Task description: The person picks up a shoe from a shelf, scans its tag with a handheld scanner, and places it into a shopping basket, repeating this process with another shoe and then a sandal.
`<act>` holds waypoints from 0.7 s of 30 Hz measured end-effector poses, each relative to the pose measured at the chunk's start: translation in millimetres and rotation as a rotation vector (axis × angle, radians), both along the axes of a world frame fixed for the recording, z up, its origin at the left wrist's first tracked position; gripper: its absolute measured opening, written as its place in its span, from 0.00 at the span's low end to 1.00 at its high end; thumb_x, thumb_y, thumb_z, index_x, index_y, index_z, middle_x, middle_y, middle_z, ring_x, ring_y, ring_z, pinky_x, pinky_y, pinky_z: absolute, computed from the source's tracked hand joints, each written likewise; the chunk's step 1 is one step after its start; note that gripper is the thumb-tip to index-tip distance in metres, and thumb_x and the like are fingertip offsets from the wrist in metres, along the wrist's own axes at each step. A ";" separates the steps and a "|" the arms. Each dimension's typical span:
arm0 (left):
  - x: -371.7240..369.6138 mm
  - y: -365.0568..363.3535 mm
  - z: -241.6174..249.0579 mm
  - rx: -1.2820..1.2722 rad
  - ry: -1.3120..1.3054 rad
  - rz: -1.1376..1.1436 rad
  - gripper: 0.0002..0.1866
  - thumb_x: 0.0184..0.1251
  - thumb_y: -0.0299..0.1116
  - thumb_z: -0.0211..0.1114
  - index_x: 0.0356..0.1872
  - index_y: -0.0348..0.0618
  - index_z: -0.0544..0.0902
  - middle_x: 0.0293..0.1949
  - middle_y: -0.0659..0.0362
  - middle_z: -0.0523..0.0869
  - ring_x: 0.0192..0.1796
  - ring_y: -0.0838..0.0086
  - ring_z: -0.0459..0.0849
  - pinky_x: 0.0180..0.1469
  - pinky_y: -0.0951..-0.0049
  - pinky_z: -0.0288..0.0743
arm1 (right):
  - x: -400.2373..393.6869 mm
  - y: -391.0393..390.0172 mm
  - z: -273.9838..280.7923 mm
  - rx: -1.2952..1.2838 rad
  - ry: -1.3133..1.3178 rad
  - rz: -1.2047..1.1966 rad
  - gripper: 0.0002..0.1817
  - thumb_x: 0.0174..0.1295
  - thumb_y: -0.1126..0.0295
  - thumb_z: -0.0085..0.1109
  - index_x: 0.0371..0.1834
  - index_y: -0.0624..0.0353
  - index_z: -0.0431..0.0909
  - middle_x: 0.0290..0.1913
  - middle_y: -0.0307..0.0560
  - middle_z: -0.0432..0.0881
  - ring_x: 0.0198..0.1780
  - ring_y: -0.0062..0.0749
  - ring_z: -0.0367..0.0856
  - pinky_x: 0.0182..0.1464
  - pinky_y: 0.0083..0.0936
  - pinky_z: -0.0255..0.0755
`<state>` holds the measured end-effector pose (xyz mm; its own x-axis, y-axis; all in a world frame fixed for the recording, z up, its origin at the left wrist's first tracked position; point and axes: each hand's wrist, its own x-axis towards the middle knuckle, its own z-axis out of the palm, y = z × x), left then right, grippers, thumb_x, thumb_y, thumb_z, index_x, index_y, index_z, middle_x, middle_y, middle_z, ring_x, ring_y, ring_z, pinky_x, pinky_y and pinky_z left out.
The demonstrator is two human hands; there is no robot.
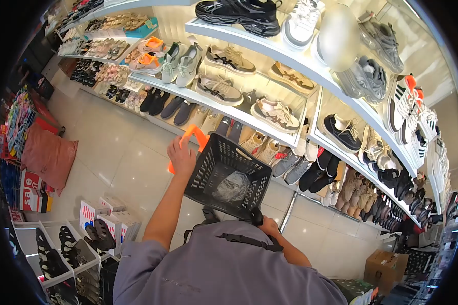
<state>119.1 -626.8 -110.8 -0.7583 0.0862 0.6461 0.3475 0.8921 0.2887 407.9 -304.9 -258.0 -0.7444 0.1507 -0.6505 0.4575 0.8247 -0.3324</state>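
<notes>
A black plastic basket [196, 178] with slotted walls hangs tilted in front of my body. Inside it lies a crumpled clear plastic bag [232, 186]. My left hand [181, 156] is closed around an orange plastic loop [197, 136] at the basket's far left corner, fingers partly hidden by the hand's back. At the near right corner, my right hand [269, 226] is closed by a dark grip [256, 217] on the basket's edge; most of its fingers are out of sight.
Lit shelves of shoes curve across the front and right, with a beige sneaker [219, 89] and a black sneaker [341, 133] among them. A pink cushion [48, 157] is at left. A white rack [81, 267] with sandals stands near left, and a cardboard box [387, 268] at right.
</notes>
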 end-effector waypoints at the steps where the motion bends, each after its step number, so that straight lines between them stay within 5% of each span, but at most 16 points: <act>1: -8.9 -12.6 1.7 -0.092 0.055 0.168 0.15 0.57 0.32 0.65 0.45 0.42 0.76 0.39 0.47 0.82 0.46 0.51 0.81 0.48 0.56 0.74 | -4.1 -5.3 4.5 0.003 0.008 0.006 0.31 0.42 0.54 0.69 0.51 0.57 0.78 0.44 0.61 0.83 0.48 0.55 0.81 0.50 0.42 0.75; 2: -15.8 -27.0 -4.2 -0.089 0.062 0.175 0.15 0.57 0.32 0.65 0.45 0.42 0.76 0.39 0.47 0.82 0.46 0.51 0.81 0.48 0.56 0.74 | -6.9 -8.9 9.5 -0.069 0.060 -0.069 0.31 0.42 0.54 0.69 0.50 0.58 0.79 0.43 0.61 0.84 0.48 0.55 0.82 0.50 0.41 0.75; 4: -32.9 -48.9 -32.6 0.096 -0.883 0.211 0.16 0.60 0.38 0.65 0.44 0.43 0.73 0.37 0.45 0.84 0.44 0.47 0.82 0.45 0.51 0.74 | -9.6 -14.4 10.6 -0.143 0.124 -0.135 0.30 0.42 0.53 0.70 0.48 0.58 0.80 0.43 0.60 0.84 0.47 0.54 0.82 0.50 0.40 0.75; 6: -37.2 -55.8 -49.3 0.109 -0.841 0.138 0.16 0.61 0.41 0.64 0.43 0.43 0.73 0.36 0.45 0.84 0.43 0.46 0.82 0.44 0.50 0.74 | -9.7 -15.7 3.1 -0.168 0.082 -0.305 0.29 0.41 0.52 0.71 0.45 0.59 0.82 0.42 0.59 0.85 0.46 0.51 0.83 0.50 0.38 0.75; 16: 22.3 -54.5 -38.8 0.256 -0.788 0.173 0.19 0.61 0.45 0.64 0.46 0.44 0.75 0.34 0.45 0.84 0.41 0.47 0.83 0.43 0.51 0.75 | 13.7 -7.4 -51.4 -0.247 -0.053 -0.226 0.31 0.36 0.49 0.73 0.42 0.59 0.84 0.40 0.55 0.86 0.46 0.46 0.84 0.50 0.36 0.76; 21: 53.9 -64.7 -54.8 0.288 -0.800 0.195 0.18 0.61 0.44 0.64 0.41 0.40 0.77 0.32 0.45 0.84 0.39 0.47 0.83 0.40 0.53 0.75 | 9.3 -14.3 -39.3 -0.237 -0.075 -0.268 0.25 0.38 0.57 0.76 0.37 0.61 0.84 0.31 0.49 0.86 0.32 0.34 0.85 0.40 0.29 0.78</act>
<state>173.0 -691.5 -165.6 -0.9780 -0.1775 -0.1097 -0.2074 0.7695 0.6040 417.2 -319.2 -297.3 -0.6478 0.1721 -0.7422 0.6771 0.5765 -0.4573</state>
